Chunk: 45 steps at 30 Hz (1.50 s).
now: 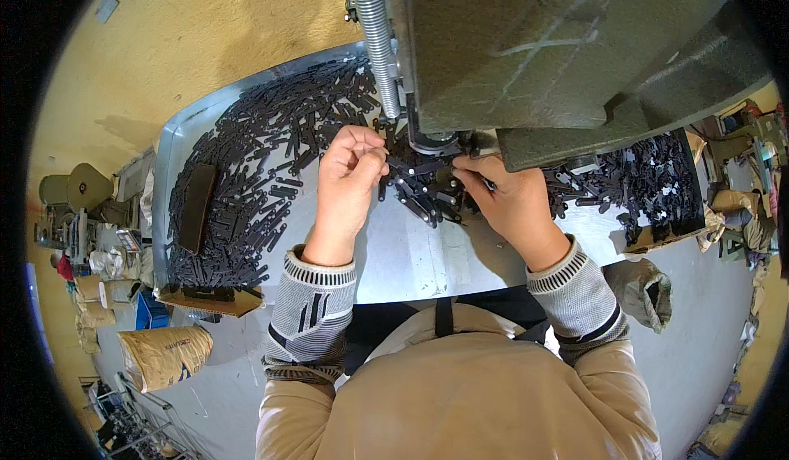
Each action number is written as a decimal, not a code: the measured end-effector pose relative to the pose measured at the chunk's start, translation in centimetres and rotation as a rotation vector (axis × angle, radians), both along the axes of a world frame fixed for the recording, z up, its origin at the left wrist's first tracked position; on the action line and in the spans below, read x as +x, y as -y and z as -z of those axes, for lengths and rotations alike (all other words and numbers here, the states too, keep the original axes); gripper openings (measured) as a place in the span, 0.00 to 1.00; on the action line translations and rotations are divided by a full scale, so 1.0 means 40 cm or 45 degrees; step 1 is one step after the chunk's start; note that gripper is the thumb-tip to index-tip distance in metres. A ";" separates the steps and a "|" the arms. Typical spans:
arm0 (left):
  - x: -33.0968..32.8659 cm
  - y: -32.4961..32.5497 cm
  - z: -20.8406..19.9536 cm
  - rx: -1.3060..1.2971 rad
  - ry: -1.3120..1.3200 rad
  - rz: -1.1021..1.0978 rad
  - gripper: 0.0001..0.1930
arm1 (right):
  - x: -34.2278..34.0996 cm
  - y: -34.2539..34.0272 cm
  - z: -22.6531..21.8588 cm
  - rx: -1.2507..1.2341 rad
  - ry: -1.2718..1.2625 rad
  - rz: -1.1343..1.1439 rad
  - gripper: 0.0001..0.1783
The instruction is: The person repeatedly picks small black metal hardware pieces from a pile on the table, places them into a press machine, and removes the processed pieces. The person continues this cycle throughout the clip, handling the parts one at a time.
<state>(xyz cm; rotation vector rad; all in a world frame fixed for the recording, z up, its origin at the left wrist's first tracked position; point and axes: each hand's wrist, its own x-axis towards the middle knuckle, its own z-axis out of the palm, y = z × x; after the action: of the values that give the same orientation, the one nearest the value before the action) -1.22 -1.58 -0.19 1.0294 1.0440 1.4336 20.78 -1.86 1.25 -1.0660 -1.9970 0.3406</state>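
Below the machine head, my left hand (pixel 345 185) is closed, thumb and forefinger pinched together. A narrow black strip (pixel 417 167) with a rounded end reaches from those fingertips toward the machine's tool. My right hand (pixel 511 201) is on the other side of the tool, its thumb and forefinger drawn together close to the strip's far end. What they pinch is too small to make out, and the machine hides part of that hand. Beneath both hands lies a loose pile of black linked strips (pixel 426 201), some with shiny rivet-like dots.
The large green machine head (pixel 509 57) overhangs the metal table (pixel 403 259), with a coil spring (pixel 376 41) at its left. Many black strips (pixel 246 156) cover the left side, where a brown block (pixel 197 208) lies. More dark parts (pixel 657 181) fill the right end. Sacks (pixel 164 357) stand on the floor.
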 end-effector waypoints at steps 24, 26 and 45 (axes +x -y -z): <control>0.012 -0.018 0.002 -0.194 -0.178 0.092 0.06 | 0.107 0.123 0.009 -0.423 0.309 0.158 0.09; 0.011 -0.020 0.009 -0.166 -0.234 0.116 0.07 | 0.107 0.127 0.014 -0.328 0.394 0.176 0.08; -0.096 0.041 -0.019 -0.187 -1.502 0.183 0.08 | 0.113 0.120 -0.017 -0.339 0.212 0.202 0.04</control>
<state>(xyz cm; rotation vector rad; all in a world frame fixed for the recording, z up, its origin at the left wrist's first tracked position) -5.05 -3.22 0.56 1.8445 1.7902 0.5159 25.30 -6.65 1.94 -1.4529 -2.0349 0.4548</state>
